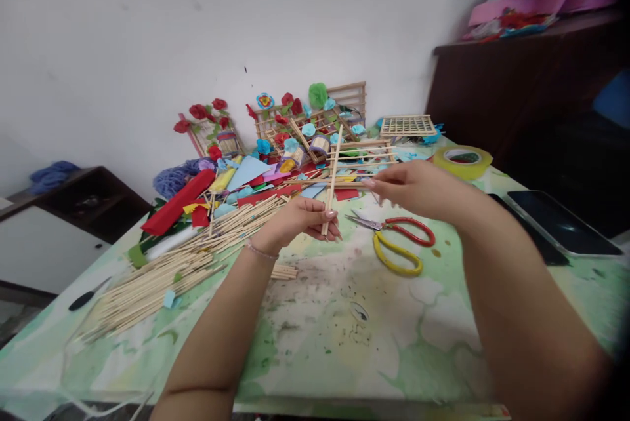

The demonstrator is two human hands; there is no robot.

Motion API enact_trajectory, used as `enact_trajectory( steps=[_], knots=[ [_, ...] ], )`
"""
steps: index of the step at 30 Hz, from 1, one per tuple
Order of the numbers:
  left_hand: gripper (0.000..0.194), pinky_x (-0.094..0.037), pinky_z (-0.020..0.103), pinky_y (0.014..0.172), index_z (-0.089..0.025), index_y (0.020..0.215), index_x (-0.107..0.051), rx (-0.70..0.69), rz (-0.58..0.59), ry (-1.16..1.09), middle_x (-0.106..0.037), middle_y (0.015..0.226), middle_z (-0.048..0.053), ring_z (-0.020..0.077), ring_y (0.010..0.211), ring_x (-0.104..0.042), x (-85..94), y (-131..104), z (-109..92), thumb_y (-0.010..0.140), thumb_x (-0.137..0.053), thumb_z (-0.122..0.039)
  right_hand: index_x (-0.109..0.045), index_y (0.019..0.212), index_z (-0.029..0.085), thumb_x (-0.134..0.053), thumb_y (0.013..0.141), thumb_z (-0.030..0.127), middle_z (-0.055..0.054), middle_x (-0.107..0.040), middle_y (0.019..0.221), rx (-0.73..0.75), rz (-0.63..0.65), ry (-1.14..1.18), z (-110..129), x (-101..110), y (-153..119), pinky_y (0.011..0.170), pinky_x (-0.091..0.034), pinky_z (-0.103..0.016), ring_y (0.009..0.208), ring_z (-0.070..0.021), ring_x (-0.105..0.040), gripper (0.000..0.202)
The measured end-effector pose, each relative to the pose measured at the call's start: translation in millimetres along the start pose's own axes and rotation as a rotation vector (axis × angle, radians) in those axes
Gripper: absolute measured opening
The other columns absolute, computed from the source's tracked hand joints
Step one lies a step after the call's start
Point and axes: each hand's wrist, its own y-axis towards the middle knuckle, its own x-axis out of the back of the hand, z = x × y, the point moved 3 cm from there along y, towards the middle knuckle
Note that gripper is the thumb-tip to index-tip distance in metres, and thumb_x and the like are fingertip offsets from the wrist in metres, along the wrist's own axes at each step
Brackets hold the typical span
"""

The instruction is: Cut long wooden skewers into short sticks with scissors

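Observation:
My left hand (300, 221) pinches the lower end of a thin upright wooden stick (333, 175) above the table. My right hand (418, 188) holds the right end of a horizontal wooden stick (319, 183) that crosses the upright one. Just below my right hand lie scissors with red and yellow handles (401, 244). A big heap of loose wooden sticks (187, 263) spreads across the table to the left of my left hand.
Green patterned table cover (344, 342). Stick frames with paper flowers (305, 122) and coloured paper scraps (236, 185) lie at the back. A yellow tape roll (462, 162), a phone (564, 221), a small stick grid (407, 126) sit right. A black-handled tool (86, 296) lies left.

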Motion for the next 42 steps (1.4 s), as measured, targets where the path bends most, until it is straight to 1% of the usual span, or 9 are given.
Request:
enact_trajectory(
  steps=[3, 7, 10, 15, 20, 23, 32, 38, 42],
  knots=[
    [0.031, -0.053, 0.024, 0.062, -0.013, 0.073, -0.069, 0.033, 0.029, 0.071, -0.07, 0.075, 0.009, 0.0173, 0.072, -0.067, 9.4, -1.9, 2.2, 0.075, -0.064, -0.043, -0.065, 0.075, 0.02, -0.055, 0.079, 0.052, -0.003, -0.054, 0.055, -0.09, 0.08, -0.221, -22.9, -0.9, -10.7, 0.044, -0.025, -0.027, 0.044, -0.0111, -0.041, 0.034],
    [0.034, -0.053, 0.024, 0.061, -0.011, 0.07, -0.069, 0.078, -0.009, 0.195, -0.069, 0.071, 0.01, 0.0158, 0.067, -0.065, 18.2, 1.0, 7.0, 0.073, -0.065, -0.045, -0.065, 0.087, 0.018, -0.061, 0.071, 0.033, -0.008, -0.061, 0.076, -0.238, 0.385, -0.488, -61.9, -31.5, -16.4, 0.051, -0.035, -0.028, 0.06, -0.0178, -0.055, 0.022],
    [0.036, -0.052, 0.024, 0.061, -0.011, 0.071, -0.069, 0.088, -0.027, 0.232, -0.07, 0.072, 0.01, 0.0148, 0.065, -0.064, 20.1, 4.5, 11.1, 0.073, -0.064, -0.047, -0.062, 0.095, 0.015, -0.058, 0.068, 0.027, -0.012, -0.061, 0.091, -0.217, 0.511, -0.595, -71.1, -51.2, -18.8, 0.059, -0.04, -0.03, 0.075, -0.0226, -0.058, 0.03],
    [0.04, -0.052, 0.024, 0.062, -0.011, 0.072, -0.068, 0.091, -0.012, 0.227, -0.07, 0.075, 0.011, 0.0144, 0.065, -0.064, 22.6, 9.5, 20.5, 0.071, -0.064, -0.051, -0.057, 0.111, 0.013, -0.061, 0.061, 0.025, -0.017, -0.048, 0.116, -0.141, 0.425, -0.652, -65.8, -66.8, -22.1, 0.076, -0.042, -0.036, 0.107, -0.0334, -0.046, 0.051],
    [0.041, -0.053, 0.024, 0.064, -0.012, 0.073, -0.067, 0.108, -0.003, 0.194, -0.071, 0.078, 0.01, 0.0156, 0.068, -0.065, 28.7, 13.0, 27.6, 0.068, -0.065, -0.053, -0.052, 0.114, 0.011, -0.053, 0.065, 0.016, -0.019, -0.046, 0.116, -0.17, 0.202, -0.79, -71.3, -73.6, -30.0, 0.075, -0.042, -0.038, 0.106, -0.0327, -0.045, 0.049],
    [0.042, -0.053, 0.025, 0.064, -0.012, 0.072, -0.068, 0.113, -0.017, 0.205, -0.071, 0.078, 0.011, 0.0157, 0.069, -0.065, 30.3, 14.3, 28.2, 0.069, -0.064, -0.054, -0.05, 0.114, 0.009, -0.052, 0.068, 0.018, -0.019, -0.05, 0.111, -0.235, 0.15, -0.798, -79.6, -71.2, -31.6, 0.067, -0.042, -0.036, 0.099, -0.0316, -0.051, 0.046],
    [0.038, -0.053, 0.026, 0.065, -0.012, 0.07, -0.067, 0.128, -0.051, 0.186, -0.07, 0.075, 0.01, 0.0152, 0.068, -0.065, 29.9, 11.4, 22.0, 0.071, -0.065, -0.049, -0.06, 0.075, 0.018, -0.06, 0.066, 0.034, -0.009, -0.063, 0.079, -0.384, 0.176, -0.27, -112.5, -38.7, -16.4, 0.056, -0.038, -0.029, 0.07, -0.0219, -0.058, 0.019],
    [0.034, -0.053, 0.023, 0.065, -0.014, 0.074, -0.069, 0.066, -0.029, 0.188, -0.07, 0.077, 0.009, 0.0156, 0.071, -0.066, 31.4, 3.9, 16.7, 0.073, -0.064, -0.047, -0.053, 0.1, 0.019, -0.061, 0.069, 0.039, -0.002, -0.053, 0.076, -0.209, 0.16, 0.613, -94.9, -51.9, -21.7, 0.055, -0.039, -0.026, 0.06, -0.0125, -0.047, 0.038],
    [0.033, -0.051, 0.02, 0.059, -0.014, 0.073, -0.069, 0.052, -0.028, 0.222, -0.07, 0.075, 0.008, 0.0135, 0.067, -0.064, 30.9, -5.3, 6.5, 0.076, -0.062, -0.046, -0.049, 0.11, 0.018, -0.062, 0.067, 0.051, 0.001, -0.043, 0.074, -0.043, 0.309, 0.765, -81.9, -70.5, -27.3, 0.055, -0.037, -0.025, 0.059, -0.0105, -0.04, 0.055]
  ],
)
